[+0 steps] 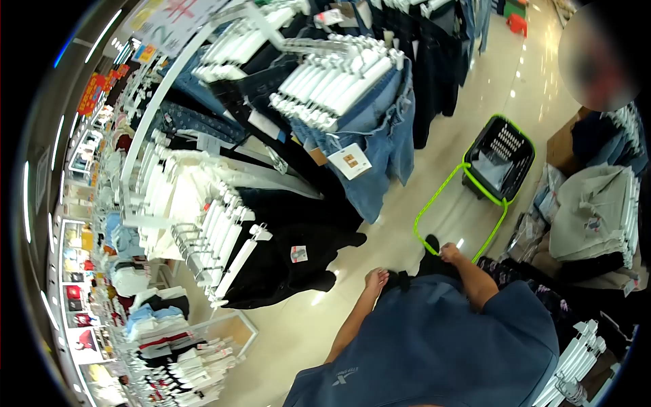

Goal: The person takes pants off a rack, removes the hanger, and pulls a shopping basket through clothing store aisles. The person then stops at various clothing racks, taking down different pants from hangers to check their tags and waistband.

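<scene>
The fingers of the right hand [449, 253] are closed round the near end of the green handle [439, 188], a looped bar. The fingers of the left hand [377, 279] look bent inward, with nothing seen in them; whether they are fully closed I cannot tell. This hand is apart from the handle, to the left of the right fingers. A dark shoe [432, 242] shows just beside the right fingers, and the dark blue top [434, 339] fills the area below both hands.

Ahead of the right fingers and to their right, the handle joins the black basket [513, 139], which has a bright green rim and stands on the shiny floor [407, 220]. In it lies a clear plastic bag [493, 169]; its contents are too small to tell.

Left of the left fingers, a black garment [281, 271] with a paper tag hangs on a rack of white hangers. Farther ahead of the left fingers hang blue jeans [395, 139] with a white tag [350, 161]. Well to the right of the right fingers are beige trousers [588, 214], with a dark floral garment [549, 298] nearer. Farthest left of the left fingers, more clothes racks run beside lit wall shelves [76, 292]
</scene>
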### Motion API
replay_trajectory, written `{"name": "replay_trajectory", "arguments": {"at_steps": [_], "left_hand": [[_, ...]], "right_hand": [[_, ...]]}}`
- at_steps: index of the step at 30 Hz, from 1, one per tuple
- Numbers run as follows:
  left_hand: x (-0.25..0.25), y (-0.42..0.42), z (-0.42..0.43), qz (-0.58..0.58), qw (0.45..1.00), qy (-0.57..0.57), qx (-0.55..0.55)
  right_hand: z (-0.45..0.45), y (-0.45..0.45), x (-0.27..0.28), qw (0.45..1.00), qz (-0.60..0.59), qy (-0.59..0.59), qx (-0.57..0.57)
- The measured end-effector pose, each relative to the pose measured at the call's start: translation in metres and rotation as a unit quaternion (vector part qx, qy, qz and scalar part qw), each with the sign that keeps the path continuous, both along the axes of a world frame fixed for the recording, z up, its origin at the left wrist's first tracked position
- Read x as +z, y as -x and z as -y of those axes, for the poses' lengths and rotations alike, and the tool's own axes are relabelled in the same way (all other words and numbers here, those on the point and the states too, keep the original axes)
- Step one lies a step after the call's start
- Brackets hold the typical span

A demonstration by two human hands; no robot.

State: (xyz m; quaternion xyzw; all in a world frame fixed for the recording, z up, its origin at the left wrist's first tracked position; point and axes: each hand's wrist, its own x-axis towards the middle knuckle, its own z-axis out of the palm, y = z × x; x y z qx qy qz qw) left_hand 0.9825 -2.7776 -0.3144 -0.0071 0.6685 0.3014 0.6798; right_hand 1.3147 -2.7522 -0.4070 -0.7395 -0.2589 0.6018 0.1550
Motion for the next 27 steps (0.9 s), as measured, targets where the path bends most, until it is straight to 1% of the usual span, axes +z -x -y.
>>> {"name": "replay_trajectory", "arguments": {"at_steps": [1, 3, 4, 5, 6, 7, 8, 9, 11, 12, 14, 15, 17, 18, 19, 20, 22, 25, 27], "left_hand": [[0.007, -0.01, 0.0, 0.0, 1.0, 0.004, -0.002], [0.013, -0.023, 0.009, 0.004, 0.999, 0.017, -0.04], [0.013, -0.034, 0.009, 0.011, 0.998, 0.021, -0.057], [0.011, -0.039, 0.01, 0.003, 0.995, 0.022, -0.094], [0.011, -0.038, 0.02, -0.004, 0.991, 0.021, -0.129], [0.019, -0.037, 0.024, 0.005, 0.991, 0.034, -0.131], [0.011, -0.031, 0.032, -0.002, 0.99, 0.054, -0.127], [0.01, -0.03, 0.038, -0.026, 0.991, 0.073, -0.105], [0.033, -0.032, 0.041, -0.093, 0.983, 0.104, -0.12], [0.039, -0.029, 0.044, -0.109, 0.978, 0.12, -0.133], [0.052, -0.032, 0.043, -0.139, 0.968, 0.16, -0.134], [0.057, -0.037, 0.042, -0.153, 0.963, 0.178, -0.131], [0.062, -0.047, 0.035, -0.169, 0.961, 0.173, -0.137], [0.066, -0.044, 0.039, -0.178, 0.958, 0.174, -0.143], [0.063, -0.044, 0.037, -0.169, 0.962, 0.149, -0.151], [0.063, -0.048, 0.031, -0.18, 0.957, 0.146, -0.175], [0.059, -0.061, 0.013, -0.189, 0.949, 0.129, -0.216], [0.05, -0.078, -0.025, -0.166, 0.949, 0.082, -0.254], [0.041, -0.095, -0.055, -0.146, 0.946, 0.072, -0.279]], "right_hand": [[0.005, -0.012, -0.007, 1.0, 0.008, 0.008, 0.003], [0.011, -0.032, -0.015, 0.996, 0.043, 0.021, 0.077], [0.021, -0.038, -0.04, 0.983, 0.106, -0.072, 0.134], [0.028, -0.042, -0.074, 0.977, 0.11, -0.056, 0.175], [0.037, -0.041, -0.063, 0.975, 0.141, -0.098, 0.139], [0.033, -0.044, -0.063, 0.979, 0.101, -0.002, 0.177], [0.053, -0.037, -0.111, 0.98, 0.128, -0.051, 0.143], [0.047, -0.037, -0.092, 0.982, 0.097, 0.009, 0.159], [0.044, -0.03, -0.07, 0.977, 0.112, 0.028, 0.182], [0.04, -0.028, -0.061, 0.973, 0.102, 0.041, 0.201], [0.033, -0.031, -0.056, 0.964, 0.087, 0.063, 0.243], [0.03, -0.029, -0.055, 0.967, 0.105, 0.054, 0.225], [0.015, -0.039, -0.057, 0.954, 0.051, 0.126, 0.267], [0.015, -0.04, -0.066, 0.965, 0.029, 0.097, 0.242], [0.019, -0.043, -0.072, 0.974, 0.01, 0.07, 0.215], [0.019, -0.046, -0.072, 0.977, 0.006, 0.012, 0.211], [0.017, -0.055, -0.065, 0.971, -0.028, 0.008, 0.236], [0.014, -0.072, -0.04, 0.961, -0.027, -0.02, 0.275], [0.016, -0.087, -0.025, 0.963, -0.017, -0.008, 0.269]]}}
